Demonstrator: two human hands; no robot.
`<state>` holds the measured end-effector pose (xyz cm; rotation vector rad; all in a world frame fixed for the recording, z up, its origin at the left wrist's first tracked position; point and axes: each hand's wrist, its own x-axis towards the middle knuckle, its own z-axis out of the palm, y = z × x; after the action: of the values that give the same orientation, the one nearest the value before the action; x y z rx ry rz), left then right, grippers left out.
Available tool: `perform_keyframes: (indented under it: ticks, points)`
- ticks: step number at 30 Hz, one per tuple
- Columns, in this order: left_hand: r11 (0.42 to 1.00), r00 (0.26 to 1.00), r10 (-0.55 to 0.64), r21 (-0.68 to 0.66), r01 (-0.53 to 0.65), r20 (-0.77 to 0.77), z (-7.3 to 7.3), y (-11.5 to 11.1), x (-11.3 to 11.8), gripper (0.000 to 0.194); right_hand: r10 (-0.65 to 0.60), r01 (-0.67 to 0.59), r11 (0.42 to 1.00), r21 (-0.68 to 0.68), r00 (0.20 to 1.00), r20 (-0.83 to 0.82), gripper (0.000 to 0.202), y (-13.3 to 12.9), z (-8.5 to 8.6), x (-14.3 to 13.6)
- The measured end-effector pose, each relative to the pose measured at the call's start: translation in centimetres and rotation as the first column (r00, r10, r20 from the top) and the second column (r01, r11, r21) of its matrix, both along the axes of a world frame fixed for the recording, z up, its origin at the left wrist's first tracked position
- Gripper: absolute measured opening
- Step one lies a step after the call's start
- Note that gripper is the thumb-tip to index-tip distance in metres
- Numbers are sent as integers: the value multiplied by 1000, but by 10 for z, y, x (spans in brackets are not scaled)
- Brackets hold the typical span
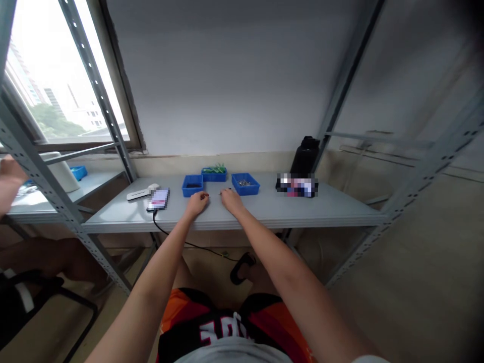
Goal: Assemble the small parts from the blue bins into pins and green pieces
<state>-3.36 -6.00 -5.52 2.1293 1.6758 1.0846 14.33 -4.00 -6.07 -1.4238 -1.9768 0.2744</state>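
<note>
My left hand rests on the grey shelf top, in front of the left blue bin. Its fingers are pinched together, with a small dark bit at the tips. My right hand is a short way to the right, closed too, with a tiny thing at its fingertips too small to name. Close by it stands the right blue bin, which holds small silvery metal pieces. Dark contents lie low in the left bin. Behind, a third blue bin holds green pieces.
A phone with a black cable and a white device lie at left. At right are a black bottle and a blurred-out item. Metal posts frame the shelf. Another person's hand shows far left.
</note>
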Motion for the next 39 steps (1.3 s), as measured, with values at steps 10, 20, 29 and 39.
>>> perform_keyframes:
  ticks: [10, 20, 29, 39]
  points:
    - [984, 983, -181, 13, 180, 28, 2, -5, 4, 28, 145, -149, 989, 23, 901, -410, 23, 2, -8, -21]
    - [978, 978, -205, 51, 202, 43, 1, -2, 1, 26, 172, -193, 981, 20, 819, -547, 18, -6, -5, -16]
    - [982, 980, -189, 42, 187, 55, 1, -2, 2, 22, 99, -85, 995, 51, 859, -502, 15, -7, -4, -15]
    - [988, 972, -67, 153, 33, 226, 3, 2, -2, 23, 149, -157, 988, 12, 906, -397, 18, -8, -5, -14]
